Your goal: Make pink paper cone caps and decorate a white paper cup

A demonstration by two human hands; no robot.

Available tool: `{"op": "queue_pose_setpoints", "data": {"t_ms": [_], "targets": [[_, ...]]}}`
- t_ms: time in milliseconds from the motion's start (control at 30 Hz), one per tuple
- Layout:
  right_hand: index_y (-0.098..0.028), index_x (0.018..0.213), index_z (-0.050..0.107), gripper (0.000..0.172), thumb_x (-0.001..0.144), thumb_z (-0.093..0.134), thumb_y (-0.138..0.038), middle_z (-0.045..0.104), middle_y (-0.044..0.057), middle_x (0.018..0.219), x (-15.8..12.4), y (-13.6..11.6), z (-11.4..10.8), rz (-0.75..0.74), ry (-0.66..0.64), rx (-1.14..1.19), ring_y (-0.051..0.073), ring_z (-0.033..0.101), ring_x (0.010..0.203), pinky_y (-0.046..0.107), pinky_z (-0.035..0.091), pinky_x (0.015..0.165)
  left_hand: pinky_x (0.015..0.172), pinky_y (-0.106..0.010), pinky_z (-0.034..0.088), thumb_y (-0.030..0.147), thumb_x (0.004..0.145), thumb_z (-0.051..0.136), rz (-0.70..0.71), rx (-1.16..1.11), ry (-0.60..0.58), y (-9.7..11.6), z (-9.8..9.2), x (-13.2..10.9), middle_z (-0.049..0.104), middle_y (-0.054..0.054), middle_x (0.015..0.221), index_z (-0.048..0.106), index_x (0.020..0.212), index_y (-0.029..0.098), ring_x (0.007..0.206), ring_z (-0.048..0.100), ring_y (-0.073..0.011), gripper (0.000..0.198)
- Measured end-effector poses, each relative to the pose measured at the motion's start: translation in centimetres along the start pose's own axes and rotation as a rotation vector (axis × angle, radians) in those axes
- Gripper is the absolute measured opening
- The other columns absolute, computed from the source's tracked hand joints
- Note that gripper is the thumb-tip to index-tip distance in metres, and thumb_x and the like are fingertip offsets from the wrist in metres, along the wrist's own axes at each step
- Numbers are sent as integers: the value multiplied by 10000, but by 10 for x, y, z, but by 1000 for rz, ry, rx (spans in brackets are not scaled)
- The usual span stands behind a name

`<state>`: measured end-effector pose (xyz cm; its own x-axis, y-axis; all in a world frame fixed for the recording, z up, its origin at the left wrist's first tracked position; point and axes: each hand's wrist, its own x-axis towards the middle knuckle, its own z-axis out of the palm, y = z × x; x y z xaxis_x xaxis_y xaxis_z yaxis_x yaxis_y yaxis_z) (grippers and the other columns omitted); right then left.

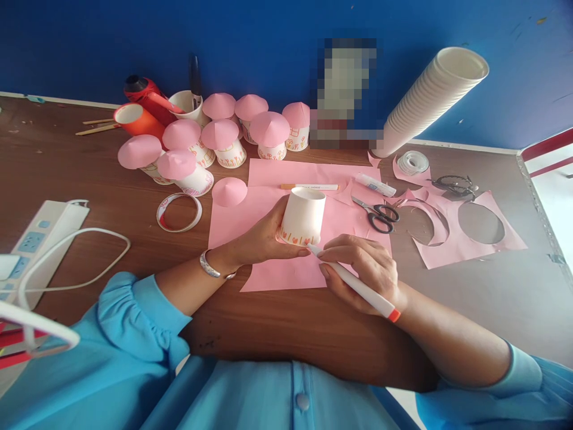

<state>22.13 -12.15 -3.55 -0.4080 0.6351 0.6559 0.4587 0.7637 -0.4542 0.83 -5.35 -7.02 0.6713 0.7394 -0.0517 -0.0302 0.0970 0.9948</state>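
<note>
My left hand (266, 236) is closed around a white paper cup (305, 212), held upside down with its wide rim low. Small red flowers and orange strokes run along that rim. Between the fingers of my right hand (360, 269) is a white marker pen (364, 291) with an orange-red end; its tip meets the cup near the rim. Pink paper (277, 272) lies beneath both hands. Just behind the cup rests another marker (313, 187), white with an orange-brown end. Black-handled scissors (380, 216) lie to the right of the cup.
Several decorated cups with pink cone roofs (270, 128) stand at the back left, near a loose pink cone (230, 192) and a tape roll (179, 212). A tall cup stack (432, 98) leans at the back right. Cut pink scraps (470, 257) lie right; a power strip (40, 239) left.
</note>
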Motion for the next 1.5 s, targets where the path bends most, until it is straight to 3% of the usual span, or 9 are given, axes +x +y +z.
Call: {"op": "queue_pose_setpoints", "data": {"t_ms": [467,733,1100,1333,1500], "targets": [[-198,991,595,175,887,595,-58,681,20,729,1,-2,-1,-2,-1,5,161,695,615,268,568,546,911,-450,592,366,746,900,16,-1,-13,0,-1,0,583,-159,1386,396,1449,261,1195,639,-326,872],[-197,1002,598,163,901,608,-69,692,36,754,0,0,0,4,10,3,164,702,647,278,590,578,942,-472,586,367,731,903,7,-30,-13,2,0,0,554,-175,1449,406,1446,253,1312,577,-379,878],[-195,988,591,156,902,596,-65,675,23,725,0,-1,-1,-1,-1,7,151,680,618,268,563,547,888,-433,587,356,747,896,23,-16,-13,3,0,1,592,-158,1366,413,1437,252,1173,643,-320,849],[-177,983,603,142,899,610,-63,700,55,756,1,-1,-2,-3,12,-2,166,710,657,280,594,586,942,-467,573,381,728,905,3,-12,0,3,1,0,564,-167,1428,417,1440,254,1294,579,-376,872],[-192,987,595,159,896,597,-61,680,24,724,1,-1,-1,0,-7,9,155,690,615,268,568,549,916,-452,574,373,746,891,12,-3,-7,5,1,0,586,-154,1365,407,1441,251,1180,634,-325,855]]}}
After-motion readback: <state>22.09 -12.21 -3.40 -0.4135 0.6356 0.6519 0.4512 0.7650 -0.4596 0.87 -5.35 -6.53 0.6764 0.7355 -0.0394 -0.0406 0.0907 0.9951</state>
